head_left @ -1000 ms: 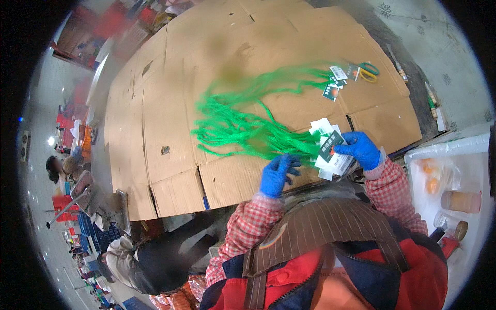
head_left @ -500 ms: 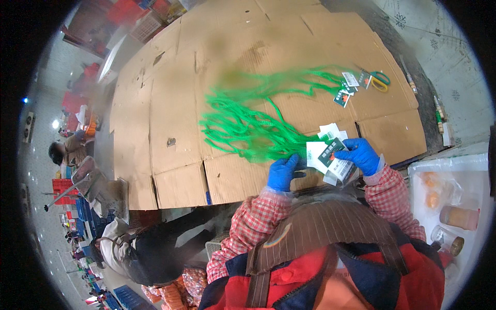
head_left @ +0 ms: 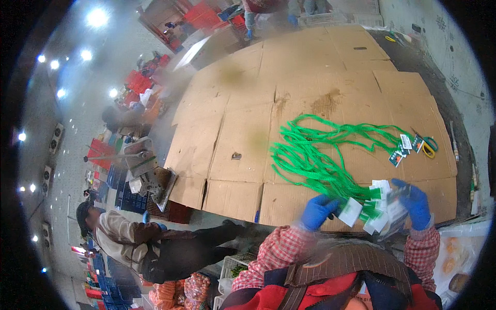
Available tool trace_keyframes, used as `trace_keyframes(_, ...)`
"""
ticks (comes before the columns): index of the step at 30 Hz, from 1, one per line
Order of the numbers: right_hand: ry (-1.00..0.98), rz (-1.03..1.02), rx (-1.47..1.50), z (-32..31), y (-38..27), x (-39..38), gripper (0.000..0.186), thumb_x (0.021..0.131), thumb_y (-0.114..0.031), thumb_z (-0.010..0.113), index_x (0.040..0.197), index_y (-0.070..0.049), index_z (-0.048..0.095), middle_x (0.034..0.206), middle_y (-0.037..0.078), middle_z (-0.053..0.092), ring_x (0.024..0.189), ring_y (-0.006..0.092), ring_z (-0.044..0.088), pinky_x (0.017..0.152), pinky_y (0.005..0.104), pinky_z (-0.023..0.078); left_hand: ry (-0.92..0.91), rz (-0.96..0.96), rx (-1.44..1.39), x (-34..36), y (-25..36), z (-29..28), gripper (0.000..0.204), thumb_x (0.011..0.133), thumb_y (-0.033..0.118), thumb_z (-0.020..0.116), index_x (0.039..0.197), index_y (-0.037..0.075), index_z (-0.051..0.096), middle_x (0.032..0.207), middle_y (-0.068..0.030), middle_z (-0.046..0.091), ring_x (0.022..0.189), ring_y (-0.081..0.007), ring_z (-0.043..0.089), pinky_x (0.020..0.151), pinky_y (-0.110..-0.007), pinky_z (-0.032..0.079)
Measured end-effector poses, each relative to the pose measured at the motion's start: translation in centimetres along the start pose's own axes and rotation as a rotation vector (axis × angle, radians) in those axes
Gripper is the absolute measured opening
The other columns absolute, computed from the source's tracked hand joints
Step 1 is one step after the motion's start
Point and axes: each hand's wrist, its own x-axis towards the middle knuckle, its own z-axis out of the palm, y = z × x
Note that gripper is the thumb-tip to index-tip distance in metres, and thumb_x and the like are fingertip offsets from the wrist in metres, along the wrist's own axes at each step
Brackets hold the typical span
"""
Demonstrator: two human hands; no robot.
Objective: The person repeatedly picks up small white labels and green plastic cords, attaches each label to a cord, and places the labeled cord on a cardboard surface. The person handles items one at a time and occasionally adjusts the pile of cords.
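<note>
Green mesh net bags [head_left: 315, 150] lie in a loose bunch on the cardboard-covered table, with their tagged ends toward me. My left hand [head_left: 318, 212], in a blue glove, pinches a white-and-dark tag [head_left: 351, 212] at the near end of the bunch. My gloved right hand [head_left: 416, 205] is closed at the edge of a smeared cluster of tags [head_left: 392, 209]; motion blur hides its exact grip. More white tags [head_left: 381, 187] sit between my hands. Several dark tags [head_left: 396, 158] are on the far right end of the nets.
Scissors [head_left: 429, 148] with yellow and green handles lie beside the far tags. Cardboard sheets [head_left: 232, 134] cover the table. A person [head_left: 124, 235] stands at the left, near bags of orange produce [head_left: 196, 289]. A white foam box [head_left: 465, 248] is at my right.
My view has swung left and up, so the table appears lower and further right. My hands have moved apart, and the tags have spread between them.
</note>
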Motion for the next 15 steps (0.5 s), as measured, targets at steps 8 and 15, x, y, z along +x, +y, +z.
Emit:
trace_keyframes(8, -0.255, 0.118, -0.242, 5.4, 0.3, 0.6, 0.021, 0.073, -0.007, 0.056, 0.093, 0.001, 0.055, 0.086, 0.007, 0.058, 0.076, 0.011, 0.052, 0.067, 0.0241, 0.041, -0.04, 0.121, -0.141, -0.4, 0.0, 2.5, 0.034, 0.08, 0.021, 0.051, 0.109, 0.003, 0.047, 0.09, -0.0057, 0.056, 0.073, -0.0108, 0.053, 0.057, -0.022, 0.043)
trace_keyframes(15, -0.109, 0.08, -0.105, 6.2, 1.3, 0.9, 0.02, 0.077, -0.014, 0.054, 0.091, 0.0, 0.056, 0.08, 0.005, 0.057, 0.072, 0.0084, 0.051, 0.064, 0.022, 0.041, -0.156, -0.066, -0.527, -0.8, -0.7, 3.4, 0.033, 0.084, 0.018, 0.042, 0.112, 0.001, 0.042, 0.105, -0.0104, 0.049, 0.09, -0.0238, 0.051, 0.066, -0.035, 0.048)
